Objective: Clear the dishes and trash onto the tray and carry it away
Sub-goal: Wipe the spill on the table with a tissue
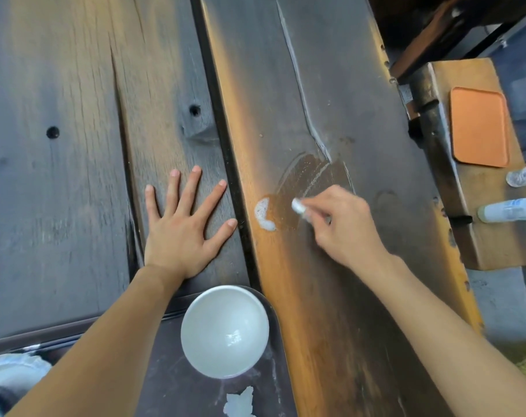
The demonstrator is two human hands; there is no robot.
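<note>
Dark brown rectangular tray with a raised rim and rounded corners lies flat on the wooden table at 6 o'clock in the view, its lower part cut off by the frame edge. Surface dull, with pale smears and scratches.

Round white ceramic bowl stands upright in the tray's far right corner, empty but for a glossy wet sheen at the bottom.

Small crumpled white scrap of paper lies on the tray at 6 o'clock from the bowl, apart from it.

White crinkled-edge dish or wrapper sits at the tray's left end, 9 o'clock from the bowl, partly hidden; exact kind unclear.
</note>
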